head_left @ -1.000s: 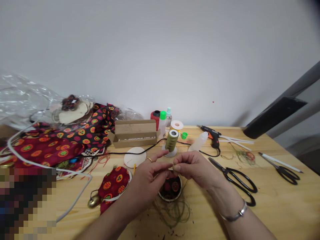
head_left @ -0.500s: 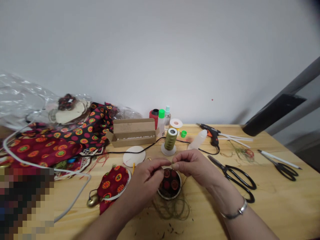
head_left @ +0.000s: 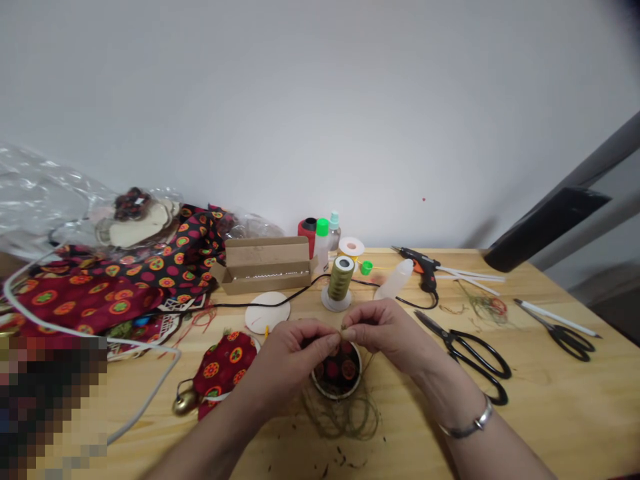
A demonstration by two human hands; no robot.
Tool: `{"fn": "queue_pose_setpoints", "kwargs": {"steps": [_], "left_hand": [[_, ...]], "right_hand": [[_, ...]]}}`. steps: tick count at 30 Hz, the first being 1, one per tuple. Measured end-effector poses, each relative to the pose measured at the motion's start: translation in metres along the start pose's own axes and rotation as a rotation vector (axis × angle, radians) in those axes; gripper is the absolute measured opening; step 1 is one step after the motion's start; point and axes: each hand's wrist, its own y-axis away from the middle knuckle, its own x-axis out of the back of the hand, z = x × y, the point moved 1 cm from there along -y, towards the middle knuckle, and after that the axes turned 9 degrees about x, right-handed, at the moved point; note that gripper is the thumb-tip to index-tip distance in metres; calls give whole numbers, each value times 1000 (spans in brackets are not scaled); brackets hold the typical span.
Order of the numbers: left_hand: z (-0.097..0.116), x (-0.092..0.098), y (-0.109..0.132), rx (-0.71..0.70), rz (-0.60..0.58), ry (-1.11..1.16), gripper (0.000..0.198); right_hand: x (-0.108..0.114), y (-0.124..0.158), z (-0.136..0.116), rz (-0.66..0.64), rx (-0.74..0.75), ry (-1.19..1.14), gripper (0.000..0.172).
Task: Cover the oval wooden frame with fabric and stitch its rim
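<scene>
My left hand (head_left: 300, 350) and my right hand (head_left: 387, 333) meet at the far rim of a small round piece of dark patterned fabric (head_left: 340, 370) with a pale edge. The right thumb and forefinger pinch a tiny greenish bit that looks like olive thread. My left thumb and forefinger are pressed together beside it; what they hold is hidden. Loose loops of olive thread (head_left: 367, 420) lie on the table below the round piece. Left of my left forearm is a red patterned fabric round (head_left: 225, 363) with a brass bell (head_left: 186, 402) by it.
A spool of olive thread (head_left: 341, 280), a white disc (head_left: 267, 313) and an open cardboard box (head_left: 269, 273) stand behind my hands. Large scissors (head_left: 467, 353), a glue gun (head_left: 423, 265) and smaller scissors (head_left: 567, 337) lie to the right. Patterned cloth (head_left: 110, 287) heaps at left.
My left forefinger has drawn back from pointing straight at the right fingertips, and its thumb has come up against it. My right hand has hardly moved.
</scene>
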Motion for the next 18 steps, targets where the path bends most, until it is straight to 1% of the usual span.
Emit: {"fn": "queue_pose_setpoints", "kwargs": {"steps": [6, 9, 15, 18], "left_hand": [[-13, 3, -3, 96, -81, 196, 21], [-17, 3, -4, 114, -127, 274, 21], [-15, 2, -5, 114, -143, 287, 19], [-15, 1, -4, 121, -127, 297, 19]], "right_hand": [[1, 0, 0, 3, 8, 25, 12], [1, 0, -1, 2, 7, 28, 13], [0, 1, 0, 2, -6, -21, 17], [-1, 1, 1, 13, -17, -39, 19]]}}
